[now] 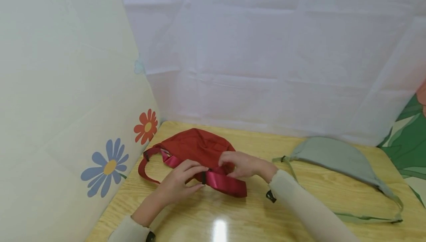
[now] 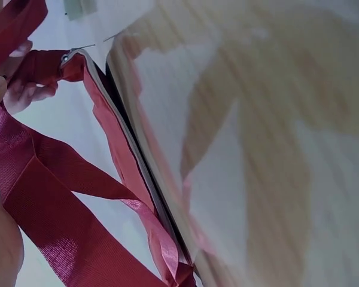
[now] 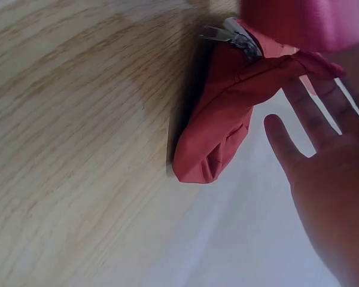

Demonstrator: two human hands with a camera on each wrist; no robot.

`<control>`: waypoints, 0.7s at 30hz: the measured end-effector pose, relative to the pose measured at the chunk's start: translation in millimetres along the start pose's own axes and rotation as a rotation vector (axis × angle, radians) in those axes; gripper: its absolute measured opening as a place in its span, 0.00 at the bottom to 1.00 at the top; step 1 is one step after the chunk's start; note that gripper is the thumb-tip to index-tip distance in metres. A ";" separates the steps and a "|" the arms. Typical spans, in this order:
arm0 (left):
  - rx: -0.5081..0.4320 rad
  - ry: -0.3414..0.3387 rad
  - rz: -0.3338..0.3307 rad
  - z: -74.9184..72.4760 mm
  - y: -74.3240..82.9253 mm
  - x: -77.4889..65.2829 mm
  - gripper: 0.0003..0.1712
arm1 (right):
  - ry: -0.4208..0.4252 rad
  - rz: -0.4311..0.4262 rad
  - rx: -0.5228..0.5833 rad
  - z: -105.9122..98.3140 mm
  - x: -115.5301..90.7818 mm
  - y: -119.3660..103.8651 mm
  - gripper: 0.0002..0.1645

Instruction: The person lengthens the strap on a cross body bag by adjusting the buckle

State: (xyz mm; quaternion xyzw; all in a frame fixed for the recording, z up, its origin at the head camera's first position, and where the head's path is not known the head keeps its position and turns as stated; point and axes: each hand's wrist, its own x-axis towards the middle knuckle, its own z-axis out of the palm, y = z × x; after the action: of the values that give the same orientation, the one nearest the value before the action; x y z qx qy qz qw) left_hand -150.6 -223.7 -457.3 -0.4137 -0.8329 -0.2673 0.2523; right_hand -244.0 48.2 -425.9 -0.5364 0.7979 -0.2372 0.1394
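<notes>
A red waist bag (image 1: 196,144) lies toward the back left of the wooden table. My left hand (image 1: 176,184) pinches its shiny crimson strap (image 1: 229,185) at a black slider (image 1: 204,177), and a loop of strap hangs to the right. At the bag's right end, my right hand (image 1: 244,164) grips the fabric where the strap begins, thumb and forefinger bent around it. Its little finger stands away from the bag in the right wrist view. A metal zip pull (image 3: 242,42) shows close to that end. In the left wrist view, strap layers (image 2: 54,209) cross before the bag's long zipped edge.
A grey-green waist bag (image 1: 332,157) lies at the right, its thin strap (image 1: 362,218) looped toward the front. A black buckle (image 1: 271,196) sits beside my right sleeve. White cloth (image 1: 233,49) hangs behind the table (image 1: 186,219), and a flower-printed sheet (image 1: 66,105) stands left.
</notes>
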 end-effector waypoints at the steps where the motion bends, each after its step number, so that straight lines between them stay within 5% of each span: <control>1: 0.000 0.003 -0.001 -0.4 -0.4 0.4 0.32 | 0.002 0.003 -0.003 -0.1 -0.1 -0.1 0.17; 21: 0.098 0.031 0.047 -7.2 -7.7 11.2 0.30 | 0.156 0.036 -0.035 -14.2 -18.7 20.6 0.19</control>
State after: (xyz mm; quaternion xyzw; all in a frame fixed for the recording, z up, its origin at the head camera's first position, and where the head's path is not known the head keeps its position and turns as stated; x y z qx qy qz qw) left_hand -161.4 -226.1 -446.6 -0.4161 -0.8311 -0.2267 0.2911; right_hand -259.8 75.1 -425.4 -0.5041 0.8199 -0.2617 0.0718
